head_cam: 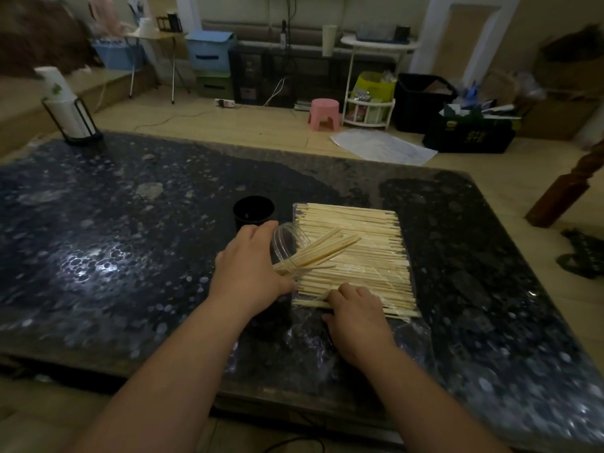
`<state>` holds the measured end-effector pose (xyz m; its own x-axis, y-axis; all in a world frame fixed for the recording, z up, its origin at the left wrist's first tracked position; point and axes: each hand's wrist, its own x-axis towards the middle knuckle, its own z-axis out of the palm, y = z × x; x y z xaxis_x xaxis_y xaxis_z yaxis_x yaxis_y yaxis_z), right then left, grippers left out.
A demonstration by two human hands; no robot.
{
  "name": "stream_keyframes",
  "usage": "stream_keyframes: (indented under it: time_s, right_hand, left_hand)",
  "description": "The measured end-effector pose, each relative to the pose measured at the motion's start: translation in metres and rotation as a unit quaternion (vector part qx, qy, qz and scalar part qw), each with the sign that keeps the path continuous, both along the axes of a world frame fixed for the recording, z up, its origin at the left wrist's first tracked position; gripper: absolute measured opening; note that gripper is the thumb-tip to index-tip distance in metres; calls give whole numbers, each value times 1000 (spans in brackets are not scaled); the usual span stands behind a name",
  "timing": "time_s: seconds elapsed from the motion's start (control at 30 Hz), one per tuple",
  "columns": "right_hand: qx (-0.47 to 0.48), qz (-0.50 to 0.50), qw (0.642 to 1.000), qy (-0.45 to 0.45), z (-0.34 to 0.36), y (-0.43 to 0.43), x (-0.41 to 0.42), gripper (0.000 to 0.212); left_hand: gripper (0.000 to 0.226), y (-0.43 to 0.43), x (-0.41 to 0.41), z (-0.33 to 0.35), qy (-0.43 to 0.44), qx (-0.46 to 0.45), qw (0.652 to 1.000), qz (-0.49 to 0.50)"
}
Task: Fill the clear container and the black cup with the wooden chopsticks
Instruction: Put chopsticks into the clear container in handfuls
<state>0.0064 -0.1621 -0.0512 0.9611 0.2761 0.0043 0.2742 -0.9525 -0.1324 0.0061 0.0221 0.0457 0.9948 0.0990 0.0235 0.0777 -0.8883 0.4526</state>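
Holding clear container [287, 243] tilted w/ left hand [251, 266], few chopsticks in. Right hand [356, 308] pinching more from pile [359, 243] on desk [130, 240]. Black cup [253, 210], just beyond, looks empty; most left.

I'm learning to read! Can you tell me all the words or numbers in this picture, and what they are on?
No words or numbers here can be read.
Dark green box on the floor: yellowish markings, too blurred to read.
White paper cups in the black wire holder: a green mark, a picture rather than letters as far as I can tell.
Round black cup, tilted clear plastic container, pale wooden chopsticks: no writing shows.
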Motion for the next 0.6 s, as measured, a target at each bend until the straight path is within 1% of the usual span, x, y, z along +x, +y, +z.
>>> stream_keyframes:
  time_s: [0.33, 0.53, 0.6]
  right_hand:
    - [10, -20, 1000, 19, -1, 1, 1, 33]
    - [-2, -26, 999, 26, 0, 2, 1, 30]
    - [-6, -23, 999, 43, 0, 1, 2, 30]
  left_hand:
    - [106, 0, -1, 0, -1, -9, 1000, -1]
    - [107, 0, -1, 0, -2, -5, 1000, -2]
    - [107, 1, -1, 0, -1, -6, 1000, -1]
